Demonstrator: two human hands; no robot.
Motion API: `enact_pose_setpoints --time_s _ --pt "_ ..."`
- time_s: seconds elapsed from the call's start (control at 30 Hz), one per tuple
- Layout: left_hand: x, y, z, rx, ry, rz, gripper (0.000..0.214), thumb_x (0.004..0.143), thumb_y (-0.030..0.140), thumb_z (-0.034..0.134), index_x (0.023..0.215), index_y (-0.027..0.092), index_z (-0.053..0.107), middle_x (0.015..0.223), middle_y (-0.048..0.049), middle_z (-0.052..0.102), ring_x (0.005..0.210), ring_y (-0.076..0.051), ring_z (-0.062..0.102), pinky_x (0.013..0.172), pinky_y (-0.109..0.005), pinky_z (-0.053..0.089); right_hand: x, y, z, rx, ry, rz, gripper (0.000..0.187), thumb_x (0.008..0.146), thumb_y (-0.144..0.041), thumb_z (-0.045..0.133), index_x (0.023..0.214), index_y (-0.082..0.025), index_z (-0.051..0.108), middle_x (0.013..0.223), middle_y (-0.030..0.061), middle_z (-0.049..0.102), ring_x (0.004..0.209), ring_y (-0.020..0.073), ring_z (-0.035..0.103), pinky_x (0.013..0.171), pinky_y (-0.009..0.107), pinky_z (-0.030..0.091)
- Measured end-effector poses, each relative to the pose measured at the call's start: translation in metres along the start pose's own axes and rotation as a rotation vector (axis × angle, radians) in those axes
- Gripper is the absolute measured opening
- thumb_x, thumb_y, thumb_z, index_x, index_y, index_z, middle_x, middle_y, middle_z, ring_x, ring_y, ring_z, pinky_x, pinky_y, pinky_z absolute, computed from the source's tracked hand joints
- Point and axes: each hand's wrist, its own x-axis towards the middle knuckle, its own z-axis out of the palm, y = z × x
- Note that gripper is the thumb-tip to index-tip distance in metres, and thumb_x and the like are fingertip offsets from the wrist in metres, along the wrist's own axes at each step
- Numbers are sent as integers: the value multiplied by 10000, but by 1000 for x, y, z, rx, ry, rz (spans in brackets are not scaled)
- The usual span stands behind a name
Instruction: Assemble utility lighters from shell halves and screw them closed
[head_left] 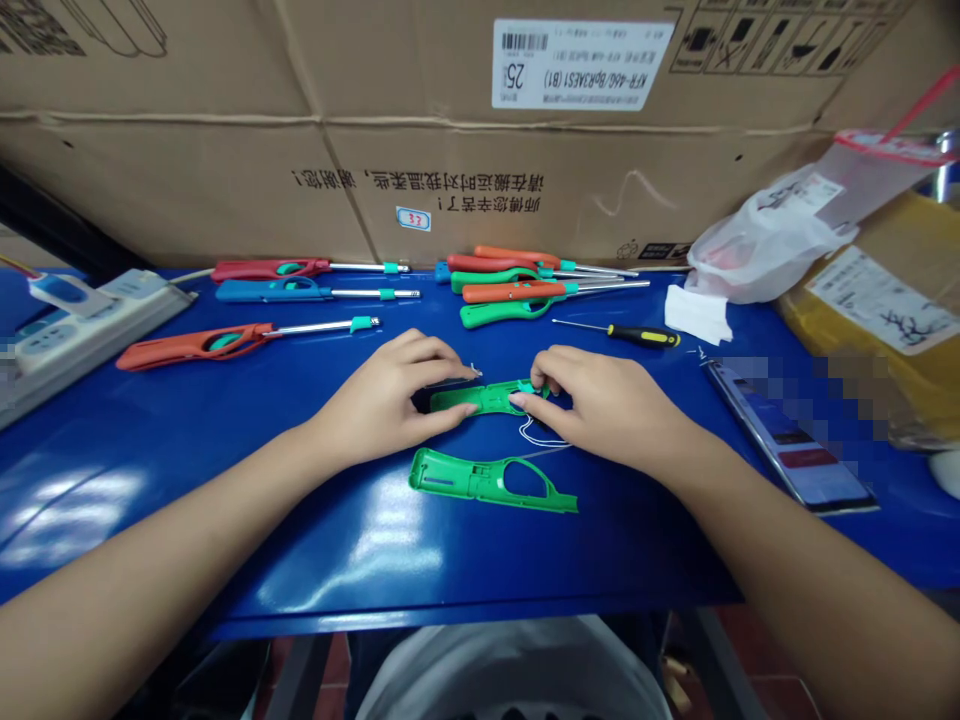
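Between my hands lies an open green lighter casing half, its hollow inside facing up. My left hand grips its left end, thumb on the near edge and fingers on the far side. A small metal part shows by the left fingertips; whether they hold it is unclear. My right hand closes on the casing's right end, the thumb pressing in beside a small teal piece and the index finger curled. White wire loops below the right thumb. Nearer me, a second green casing half lies loose on the blue table.
Whole lighters, a red one, a blue one and an orange one, lie left. More lighters are piled at the back. To the right are a screwdriver, a phone and a plastic bag. A power strip stands left.
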Motion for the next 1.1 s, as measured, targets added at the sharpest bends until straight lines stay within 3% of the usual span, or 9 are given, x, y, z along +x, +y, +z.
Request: enact_pose_setpoints --time_s 0.13,0.27,0.37,0.43,0.5,0.6,0.77,0.93,1.1 --pt "0 -1 0 47 -30 35 317 927 381 724 1177 190 760 1098 -87 723 994 -235 625 911 -397 523 1 1 7 85 19 2 200 1015 -318 522 949 -193 663 1003 43 667 809 172 615 663 298 396" --pt "-1 -3 2 43 -75 33 239 967 354 678 1122 203 777 1066 -81 717 966 -222 614 895 -384 518 3 6 5 283 199 -32 157 973 -274 577 903 -186 687 933 41 655 747 152 591 676 294 435" --pt "-1 -5 3 44 -89 30 229 995 319 633 1137 208 775 1048 -80 721 950 -217 608 883 -379 515 2 13 -4 284 284 -85 152 965 -286 607 897 -178 691 913 48 653 737 155 589 688 301 449" --pt "-1 -4 3 57 -87 26 247 1021 294 582 1145 202 776 1049 -87 723 947 -219 607 869 -377 512 0 19 -11 170 227 -106 134 954 -285 620 898 -183 687 925 49 668 771 171 608 694 308 442" --pt "-1 -4 2 60 -84 21 280 1042 282 537 1166 191 771 1065 -95 723 955 -220 608 873 -374 506 -3 25 -19 48 81 -148 116 948 -271 614 903 -192 686 954 48 676 790 181 624 693 314 433" --pt "-1 -2 -2 57 -100 16 303 1012 338 595 1218 181 751 1102 -98 719 977 -229 609 899 -385 497 -7 29 -25 -7 -40 -161 86 935 -255 613 963 -209 680 1006 40 677 793 178 627 689 311 425" --pt "-1 -1 -3 76 -158 18 335 957 384 676 1222 191 745 1081 -84 728 964 -243 614 873 -397 493 -10 20 -23 82 -71 -186 108 958 -304 611 919 -216 658 937 13 663 767 156 600 666 297 413" --pt "-1 -1 5 48 -87 -7 334 981 365 650 1242 172 727 1132 -100 717 974 -226 609 899 -385 506 -9 10 -16 42 -160 -218 153 973 -283 619 867 -200 693 918 20 653 751 147 609 632 289 391" --pt "-1 -1 11 124 -68 -36 326 993 368 628 1226 164 729 1147 -114 709 987 -248 603 903 -418 506 -10 11 -13 57 -145 -258 128 962 -240 625 910 -219 740 973 24 649 798 153 627 659 288 411"
